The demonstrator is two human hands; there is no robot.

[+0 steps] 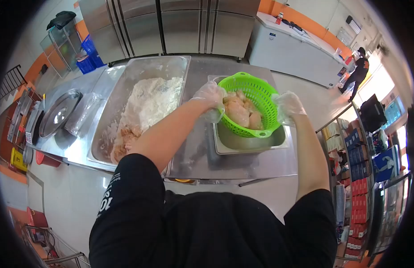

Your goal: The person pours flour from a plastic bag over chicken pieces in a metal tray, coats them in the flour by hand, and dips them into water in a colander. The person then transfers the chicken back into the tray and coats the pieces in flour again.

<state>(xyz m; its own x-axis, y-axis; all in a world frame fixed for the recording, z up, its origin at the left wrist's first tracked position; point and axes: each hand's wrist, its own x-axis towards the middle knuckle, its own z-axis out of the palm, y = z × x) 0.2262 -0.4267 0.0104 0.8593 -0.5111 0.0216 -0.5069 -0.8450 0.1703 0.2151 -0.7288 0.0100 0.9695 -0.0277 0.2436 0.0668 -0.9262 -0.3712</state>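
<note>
Both my hands wear clear plastic gloves. A bright green colander (270, 100) is tilted between them, gripped at its rim by my left hand (210, 99) on one side and my right hand (289, 106) on the other. Raw chicken pieces (240, 111) lie inside it. Beneath the colander stands a rectangular steel pan (251, 145). To the left, a large steel tray (173, 62) holds white flour (155, 98), with floured chicken pieces (124, 140) at its near end, partly hidden by my left forearm.
The steel table (193, 161) carries a round metal tray (59, 114) and a clear plastic bag (84, 118) at the left. Steel cabinets (184, 31) and a white chest freezer (287, 49) stand behind. Loaded shelves (356, 178) are at the right. A person (359, 73) stands far back right.
</note>
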